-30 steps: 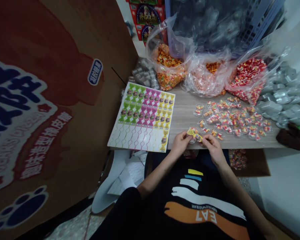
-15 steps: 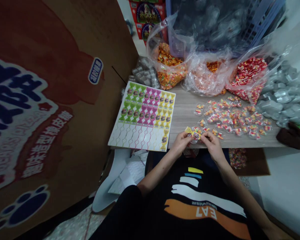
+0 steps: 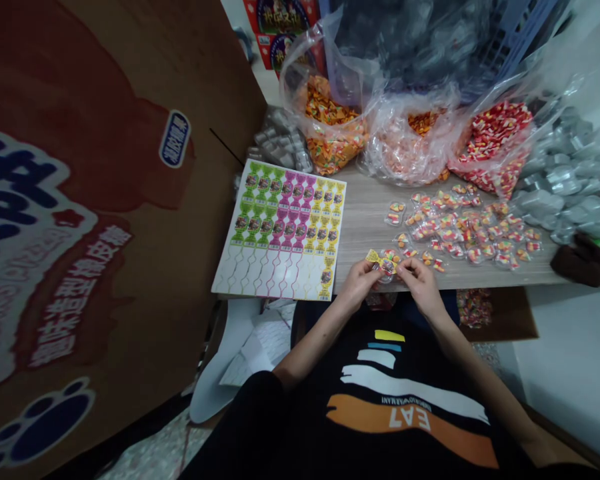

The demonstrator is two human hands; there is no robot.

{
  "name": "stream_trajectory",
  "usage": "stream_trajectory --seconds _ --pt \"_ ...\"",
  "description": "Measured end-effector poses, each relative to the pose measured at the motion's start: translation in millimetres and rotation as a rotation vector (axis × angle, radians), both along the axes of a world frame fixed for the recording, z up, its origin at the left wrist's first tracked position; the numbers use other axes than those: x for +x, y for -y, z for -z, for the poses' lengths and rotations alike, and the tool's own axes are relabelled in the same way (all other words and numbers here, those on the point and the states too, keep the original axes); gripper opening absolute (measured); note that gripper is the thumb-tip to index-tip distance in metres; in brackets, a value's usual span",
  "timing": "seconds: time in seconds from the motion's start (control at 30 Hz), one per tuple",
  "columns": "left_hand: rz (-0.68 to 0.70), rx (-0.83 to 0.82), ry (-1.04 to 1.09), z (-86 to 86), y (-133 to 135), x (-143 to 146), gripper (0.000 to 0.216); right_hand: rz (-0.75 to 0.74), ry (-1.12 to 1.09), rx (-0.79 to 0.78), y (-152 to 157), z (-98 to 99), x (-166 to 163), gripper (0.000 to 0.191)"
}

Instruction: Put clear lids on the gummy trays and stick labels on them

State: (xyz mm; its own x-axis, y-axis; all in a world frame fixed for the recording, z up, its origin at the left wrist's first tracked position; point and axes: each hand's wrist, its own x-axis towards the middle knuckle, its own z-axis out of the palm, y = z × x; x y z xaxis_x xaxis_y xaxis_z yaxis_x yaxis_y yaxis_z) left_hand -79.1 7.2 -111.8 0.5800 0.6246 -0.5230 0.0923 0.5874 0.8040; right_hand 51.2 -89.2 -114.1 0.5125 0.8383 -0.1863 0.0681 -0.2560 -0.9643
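Note:
A yellow candy-shaped sticker [image 3: 374, 256] stretches between my two hands at the table's front edge. My left hand [image 3: 356, 285] pinches its left part, with fingers closed. The fingertips of my right hand [image 3: 420, 280] are closed on its right end. Just under and behind the sticker is a small clear plastic case [image 3: 391, 255] with colourful pieces; whether the sticker touches it I cannot tell. Left of my hands lies a sticker sheet [image 3: 275, 270] with green, pink and yellow stickers and bare peeled outlines at its near side. Many filled clear cases [image 3: 450, 233] are spread to the right.
Behind stand plastic bags of orange pieces [image 3: 330, 143], pale pieces [image 3: 400, 150] and red-and-white pieces [image 3: 500, 140]. Empty clear cases [image 3: 555, 187] pile up at right, near a dark brown lump [image 3: 580, 267]. A blue basket [image 3: 517, 47] is at the back; a large carton [image 3: 130, 280] walls the left.
The whole view has shifted slightly. Both hands keep their hold on the yellow sticker, and their pose is almost the same.

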Motion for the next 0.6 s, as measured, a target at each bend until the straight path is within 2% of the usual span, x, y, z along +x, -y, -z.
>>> stream_trajectory --seconds 0.33,0.6 --pt "0.019 0.057 0.008 -1.0 -0.2 -8.4 0.020 0.058 0.030 -0.048 -5.9 -3.2 -10.5 0.026" --pt "-0.043 0.175 -0.031 11.2 3.8 -12.2 0.034 0.109 0.070 -0.020 -12.0 -6.7 -22.8 0.026"
